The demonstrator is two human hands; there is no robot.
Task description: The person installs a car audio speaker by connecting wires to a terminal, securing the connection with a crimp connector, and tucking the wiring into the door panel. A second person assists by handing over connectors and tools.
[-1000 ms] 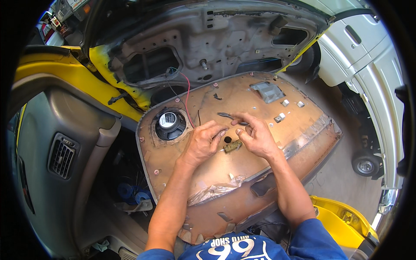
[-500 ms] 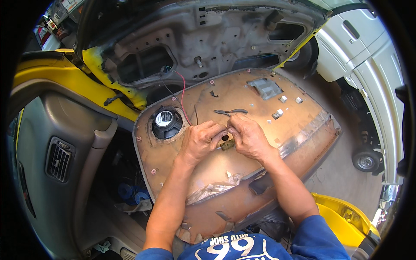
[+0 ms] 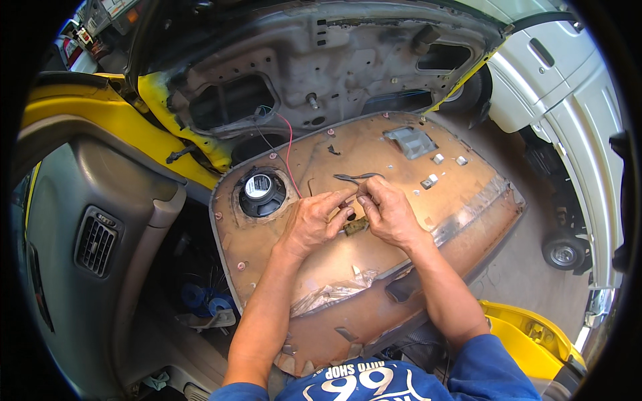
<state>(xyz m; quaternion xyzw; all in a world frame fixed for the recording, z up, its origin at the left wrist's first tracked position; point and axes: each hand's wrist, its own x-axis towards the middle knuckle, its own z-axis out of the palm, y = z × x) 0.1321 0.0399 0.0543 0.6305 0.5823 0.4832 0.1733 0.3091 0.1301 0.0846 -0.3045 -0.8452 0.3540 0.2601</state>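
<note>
My left hand (image 3: pixel 314 217) and my right hand (image 3: pixel 388 212) meet above the brown door trim panel (image 3: pixel 321 254), fingertips close together. My left fingers are curled, with the thumb slightly apart from the index finger. A red wire (image 3: pixel 289 150) comes from the door and disappears at my left hand. My right thumb and index finger are pinched; what sits between the fingertips is too small and hidden to make out. Just below them lies a small olive-brown block-like piece (image 3: pixel 356 226). Dark-handled pliers (image 3: pixel 358 178) rest on the panel beyond my fingers.
A round black speaker (image 3: pixel 262 194) is set in the panel's left part. White clips (image 3: pixel 438 159) and a grey plastic pocket (image 3: pixel 411 142) are at its far right. Behind stands the stripped yellow door (image 3: pixel 294 73); the dashboard (image 3: pixel 107 200) is left, a white vehicle (image 3: pixel 562 87) right.
My left thumb has moved down, away from the index finger. My hands stay together over the panel. The whole view has shifted slightly.
</note>
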